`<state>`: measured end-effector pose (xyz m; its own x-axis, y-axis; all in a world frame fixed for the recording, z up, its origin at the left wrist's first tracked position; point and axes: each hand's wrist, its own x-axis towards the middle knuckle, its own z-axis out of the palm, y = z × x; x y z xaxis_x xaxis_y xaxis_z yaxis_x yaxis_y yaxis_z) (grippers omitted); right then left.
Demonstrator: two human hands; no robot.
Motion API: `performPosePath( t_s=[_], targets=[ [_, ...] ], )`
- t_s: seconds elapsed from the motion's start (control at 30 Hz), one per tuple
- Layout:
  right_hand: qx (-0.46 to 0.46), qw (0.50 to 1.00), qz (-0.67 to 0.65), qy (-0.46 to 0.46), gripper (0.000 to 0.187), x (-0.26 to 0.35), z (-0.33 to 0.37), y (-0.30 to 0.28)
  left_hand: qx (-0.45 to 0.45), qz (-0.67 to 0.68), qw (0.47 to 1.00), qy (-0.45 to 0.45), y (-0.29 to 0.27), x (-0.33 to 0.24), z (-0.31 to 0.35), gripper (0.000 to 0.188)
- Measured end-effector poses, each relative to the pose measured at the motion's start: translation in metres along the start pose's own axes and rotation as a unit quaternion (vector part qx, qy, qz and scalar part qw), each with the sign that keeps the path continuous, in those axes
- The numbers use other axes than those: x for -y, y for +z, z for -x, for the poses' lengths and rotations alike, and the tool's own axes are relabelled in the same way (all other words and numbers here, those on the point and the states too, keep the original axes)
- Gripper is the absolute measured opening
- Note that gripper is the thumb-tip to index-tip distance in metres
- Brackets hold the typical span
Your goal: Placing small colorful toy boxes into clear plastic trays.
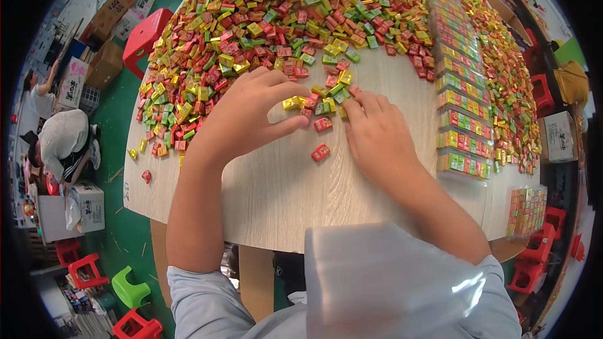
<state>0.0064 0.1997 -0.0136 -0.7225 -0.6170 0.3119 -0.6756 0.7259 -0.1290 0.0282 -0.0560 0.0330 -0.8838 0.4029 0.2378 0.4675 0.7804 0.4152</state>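
Sweets (pixel 325 106) like these, small blocks in shiny red, yellow and green wraps, should be very light. They look stiff, and the smooth wraps may be a bit slippery. I think a soft pinch would not hurt them, but a hard squeeze might crush a corner or crease the wrap. The best place to hold one is by two opposite sides, with thumb and finger, while it lies flat on the table (pixel 270 213).

From the left, a big heap (pixel 232 25) spreads beside the left hand and far past it. The left hand (pixel 248 116) is curved like a letter C, not clenched. Its thumb and pointing finger are apart, with yellow and red sweets at the gap. I cannot tell if it is touching them. Next comes the loose bunch, right between the two hands. A lone red sweet (pixel 321 152) sits closer to the person, apart from the bunch. Then comes the right hand (pixel 380 135). Its fingers are stretched out, not squeezing, with the tips right by the bunch's edge. Farther right, well apart from that hand, clear packs (pixel 463 174) full of sweets lie in a long line.
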Motion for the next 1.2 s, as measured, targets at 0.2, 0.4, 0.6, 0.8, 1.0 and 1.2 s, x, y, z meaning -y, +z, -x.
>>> performPosePath(
  t_s=[0.2, 0.4, 0.6, 0.8, 1.0, 1.2],
  targets=[
    [0.033, 0.997, -0.062, -0.013, 0.032, -0.004, 0.001, -0.008, 0.066, 0.014, 0.998, -0.001, 0.009, -0.002, -0.001, 0.029],
    [0.034, 0.984, -0.168, -0.047, 0.037, 0.004, 0.001, -0.011, 0.064, 0.021, 0.998, 0.001, 0.010, -0.001, 0.000, 0.024],
    [0.024, 0.979, -0.193, -0.061, 0.036, 0.003, -0.004, -0.001, 0.073, 0.052, 0.996, -0.001, 0.011, -0.001, 0.003, 0.023],
    [0.029, 0.969, -0.239, -0.062, 0.029, -0.004, 0.000, -0.004, 0.119, 0.065, 0.991, -0.001, 0.014, -0.010, 0.005, 0.029],
    [0.043, 0.967, -0.247, -0.052, 0.030, -0.007, 0.005, -0.010, 0.124, 0.071, 0.989, 0.025, 0.022, -0.016, 0.003, 0.034],
    [0.041, 0.974, -0.222, -0.028, 0.032, -0.004, 0.003, -0.014, 0.114, 0.096, 0.988, 0.025, 0.024, -0.019, 0.002, 0.036]
  ],
)
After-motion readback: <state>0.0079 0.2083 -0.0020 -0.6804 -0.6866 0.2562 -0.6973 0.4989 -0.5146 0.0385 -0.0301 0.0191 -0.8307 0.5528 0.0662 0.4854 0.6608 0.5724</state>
